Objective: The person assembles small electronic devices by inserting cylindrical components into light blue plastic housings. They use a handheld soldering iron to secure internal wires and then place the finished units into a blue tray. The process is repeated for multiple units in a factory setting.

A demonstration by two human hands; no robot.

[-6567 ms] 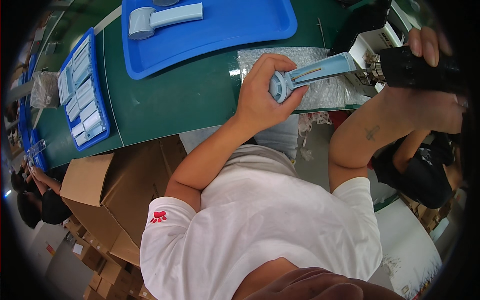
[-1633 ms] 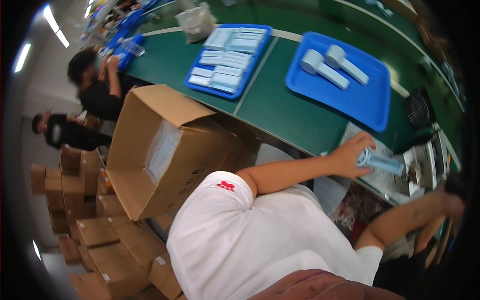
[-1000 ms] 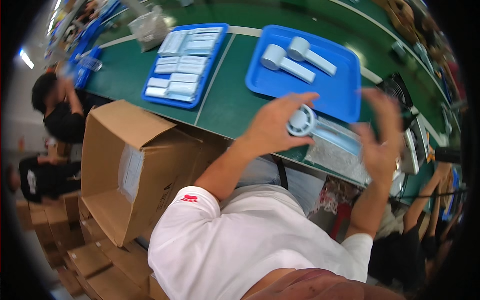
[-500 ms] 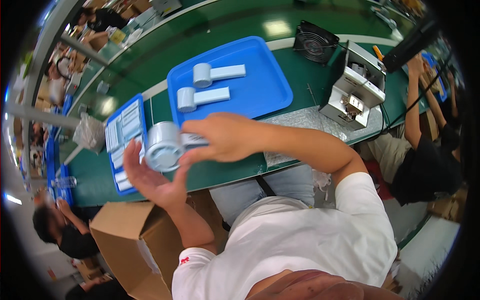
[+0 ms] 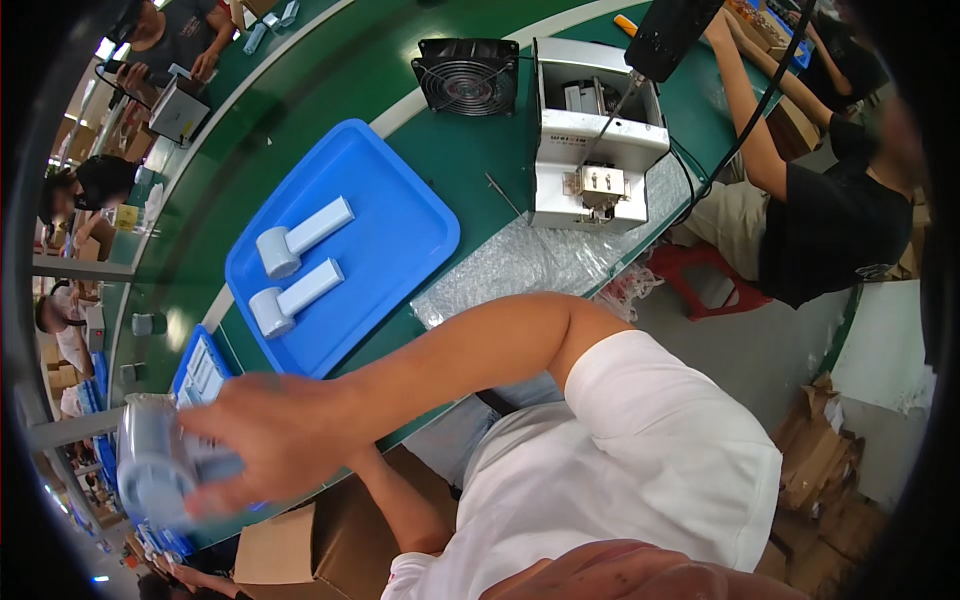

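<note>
My right hand point(image 5: 285, 430), smeared by motion, is closed around the handle of a pale blue handheld device point(image 5: 152, 470) with a drum-shaped round head, at the far left. The head faces away from my fingers. My left forearm point(image 5: 400, 505) passes under the right one; the left hand itself is hidden behind the right arm and hand. Two matching devices, an upper one point(image 5: 318, 226) and a lower one point(image 5: 308, 288), lie side by side in a blue tray point(image 5: 400, 240), drum heads to the left.
Beyond the tray stand a black fan point(image 5: 468, 78) and an opened metal machine point(image 5: 590, 170) under a black electric screwdriver point(image 5: 668, 35). Bubble wrap point(image 5: 490, 265) covers the near bench edge. A smaller blue tray point(image 5: 205, 370) and a cardboard box point(image 5: 280, 548) are at left; a co-worker point(image 5: 830, 215) sits at right.
The view has turned left. My right hand has carried the device left and nearer; my left hand, open beside its head before, is now hidden behind the right arm.
</note>
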